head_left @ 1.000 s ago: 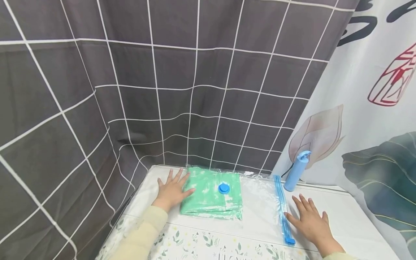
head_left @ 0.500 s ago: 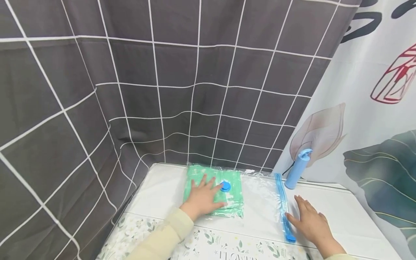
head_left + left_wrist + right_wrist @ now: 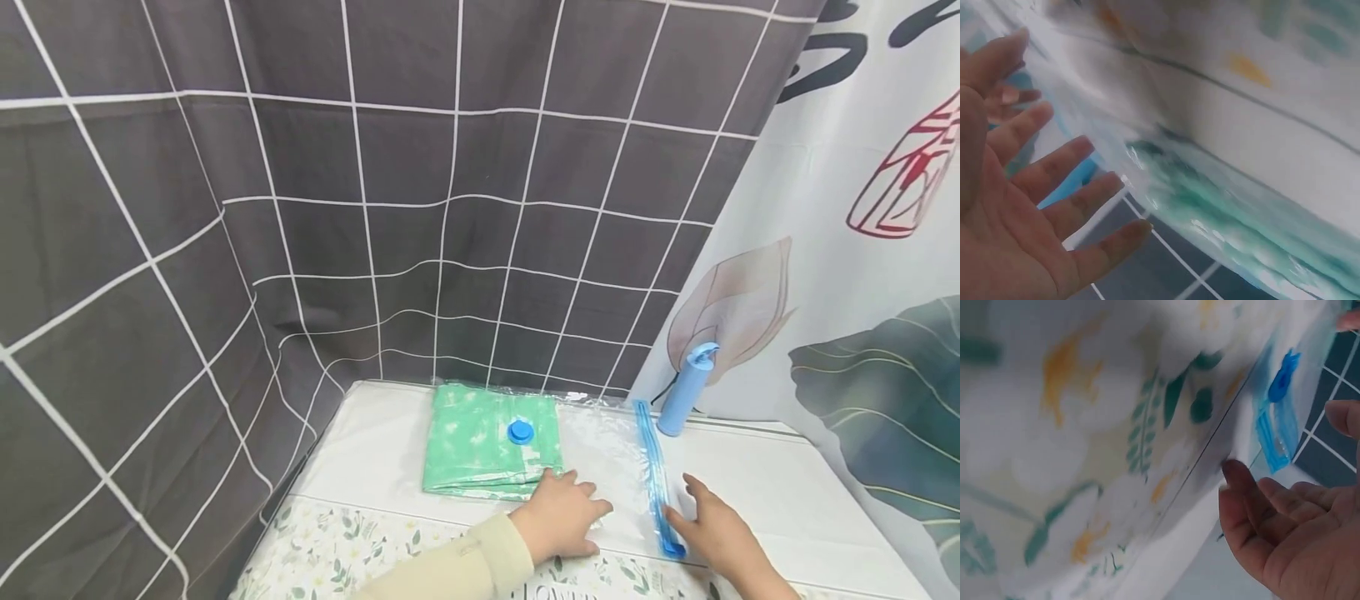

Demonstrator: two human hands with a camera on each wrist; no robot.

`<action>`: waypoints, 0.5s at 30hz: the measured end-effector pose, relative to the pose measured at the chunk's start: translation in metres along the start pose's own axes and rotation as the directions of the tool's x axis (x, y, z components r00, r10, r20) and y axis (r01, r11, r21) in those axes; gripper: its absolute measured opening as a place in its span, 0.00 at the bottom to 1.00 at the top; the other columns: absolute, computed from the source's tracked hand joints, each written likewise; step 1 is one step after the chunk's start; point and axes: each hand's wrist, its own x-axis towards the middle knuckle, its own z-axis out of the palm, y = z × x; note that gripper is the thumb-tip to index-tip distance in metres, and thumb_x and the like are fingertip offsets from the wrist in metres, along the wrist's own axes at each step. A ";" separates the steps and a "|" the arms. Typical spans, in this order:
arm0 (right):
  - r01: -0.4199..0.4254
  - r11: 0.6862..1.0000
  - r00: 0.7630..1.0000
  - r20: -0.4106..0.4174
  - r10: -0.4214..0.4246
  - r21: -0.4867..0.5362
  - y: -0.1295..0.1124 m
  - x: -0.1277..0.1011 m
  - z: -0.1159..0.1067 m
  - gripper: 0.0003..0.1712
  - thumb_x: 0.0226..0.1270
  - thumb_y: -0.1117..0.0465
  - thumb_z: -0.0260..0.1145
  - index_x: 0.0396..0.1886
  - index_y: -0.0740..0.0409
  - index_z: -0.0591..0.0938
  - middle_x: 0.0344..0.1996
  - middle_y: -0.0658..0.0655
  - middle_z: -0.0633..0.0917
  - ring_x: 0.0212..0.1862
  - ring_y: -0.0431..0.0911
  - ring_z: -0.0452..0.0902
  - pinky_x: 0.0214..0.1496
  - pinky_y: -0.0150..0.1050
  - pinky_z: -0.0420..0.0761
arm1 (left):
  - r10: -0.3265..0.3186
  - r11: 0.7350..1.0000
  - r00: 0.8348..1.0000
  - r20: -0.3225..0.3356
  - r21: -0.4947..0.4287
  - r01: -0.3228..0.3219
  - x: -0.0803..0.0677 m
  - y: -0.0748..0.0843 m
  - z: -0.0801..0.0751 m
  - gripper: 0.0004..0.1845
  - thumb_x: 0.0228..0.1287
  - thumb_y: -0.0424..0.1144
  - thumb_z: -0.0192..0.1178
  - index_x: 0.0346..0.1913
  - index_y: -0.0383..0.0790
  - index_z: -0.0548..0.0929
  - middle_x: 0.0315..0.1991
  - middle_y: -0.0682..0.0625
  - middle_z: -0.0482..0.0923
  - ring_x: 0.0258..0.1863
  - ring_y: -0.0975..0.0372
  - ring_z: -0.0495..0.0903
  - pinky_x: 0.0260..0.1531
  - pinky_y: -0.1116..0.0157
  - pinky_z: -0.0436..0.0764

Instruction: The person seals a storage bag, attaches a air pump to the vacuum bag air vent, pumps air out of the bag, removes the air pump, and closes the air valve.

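A clear vacuum bag (image 3: 600, 454) lies flat on a white table (image 3: 750, 483). Inside it is folded green cloth (image 3: 480, 442) under a blue round valve (image 3: 520, 432). A blue zip strip (image 3: 655, 479) with a slider (image 3: 671, 547) runs along the bag's right end. My left hand (image 3: 564, 512) lies flat, fingers spread, on the clear plastic just right of the cloth. My right hand (image 3: 712, 529) rests open beside the zip strip's near end, thumb by the slider. In the left wrist view my fingers (image 3: 1060, 169) are straight over the plastic (image 3: 1210, 206).
A light blue pump cylinder (image 3: 684, 390) stands at the table's back right against a printed curtain (image 3: 862, 250). A grey checked curtain (image 3: 300, 208) hangs behind and to the left. A floral cloth (image 3: 360, 550) covers the table's near edge.
My left hand has slid from left of the green cloth, across it, to the clear plastic on its right. My right hand stays by the zip strip.
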 end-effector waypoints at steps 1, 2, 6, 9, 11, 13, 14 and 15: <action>-0.003 1.000 1.000 0.005 0.003 0.031 0.000 -0.001 0.000 0.55 0.80 0.41 0.70 0.80 0.84 0.64 0.71 0.87 0.77 0.69 0.82 0.79 0.67 0.76 0.85 | 0.016 1.000 1.000 0.002 0.012 -0.016 0.005 0.004 0.001 0.37 0.68 0.73 0.73 0.77 0.75 0.80 0.77 0.65 0.82 0.79 0.55 0.82 0.74 0.44 0.85; -0.009 0.998 1.000 0.015 0.008 0.061 0.001 -0.002 -0.001 0.54 0.81 0.41 0.69 0.80 0.85 0.63 0.72 0.87 0.77 0.69 0.82 0.79 0.67 0.76 0.85 | 0.029 0.999 1.000 0.000 0.024 -0.029 0.009 0.008 0.002 0.36 0.67 0.73 0.73 0.77 0.75 0.81 0.75 0.65 0.84 0.77 0.56 0.83 0.74 0.46 0.86; -0.051 0.985 0.997 0.064 0.041 0.162 0.002 -0.006 -0.001 0.55 0.84 0.38 0.65 0.81 0.84 0.61 0.73 0.87 0.75 0.67 0.82 0.81 0.67 0.77 0.85 | 0.063 0.995 0.998 0.002 0.075 -0.063 0.022 0.024 0.004 0.34 0.66 0.72 0.75 0.74 0.75 0.83 0.71 0.67 0.86 0.73 0.61 0.84 0.72 0.51 0.86; -0.096 0.967 0.992 0.104 0.073 0.236 0.002 -0.009 0.000 0.56 0.84 0.37 0.65 0.82 0.83 0.59 0.75 0.88 0.73 0.64 0.77 0.87 0.68 0.77 0.85 | 0.078 0.990 0.997 -0.006 0.114 -0.077 0.029 0.035 0.004 0.29 0.69 0.67 0.75 0.71 0.76 0.84 0.67 0.70 0.87 0.66 0.66 0.86 0.70 0.55 0.86; -0.120 0.948 0.989 0.123 0.087 0.293 0.003 -0.010 0.001 0.56 0.84 0.38 0.66 0.82 0.83 0.58 0.75 0.88 0.71 0.59 0.72 0.91 0.67 0.73 0.88 | 0.082 0.988 0.996 -0.022 0.132 -0.079 0.032 0.040 0.004 0.25 0.72 0.63 0.75 0.70 0.76 0.85 0.64 0.70 0.88 0.62 0.68 0.86 0.69 0.57 0.86; -0.141 0.921 0.985 0.143 0.095 0.363 0.004 -0.010 0.001 0.55 0.84 0.41 0.66 0.83 0.83 0.57 0.75 0.88 0.71 0.56 0.68 0.93 0.62 0.67 0.93 | 0.084 0.988 0.996 -0.037 0.136 -0.079 0.035 0.044 0.003 0.21 0.75 0.59 0.73 0.68 0.75 0.86 0.60 0.70 0.89 0.58 0.69 0.86 0.68 0.59 0.87; -0.153 0.905 0.983 0.154 0.099 0.397 0.005 -0.010 0.001 0.54 0.85 0.42 0.66 0.83 0.83 0.57 0.74 0.88 0.72 0.54 0.66 0.94 0.59 0.63 0.95 | 0.086 0.988 0.995 -0.040 0.133 -0.080 0.036 0.046 0.004 0.20 0.76 0.58 0.73 0.67 0.75 0.87 0.59 0.70 0.90 0.57 0.69 0.87 0.67 0.59 0.87; -0.162 0.890 0.981 0.165 0.099 0.426 0.006 -0.011 0.002 0.54 0.85 0.44 0.67 0.82 0.84 0.57 0.73 0.87 0.73 0.53 0.63 0.94 0.55 0.60 0.96 | 0.088 0.989 0.995 -0.043 0.127 -0.082 0.037 0.048 0.004 0.19 0.77 0.57 0.72 0.66 0.74 0.87 0.58 0.70 0.91 0.56 0.69 0.87 0.67 0.59 0.87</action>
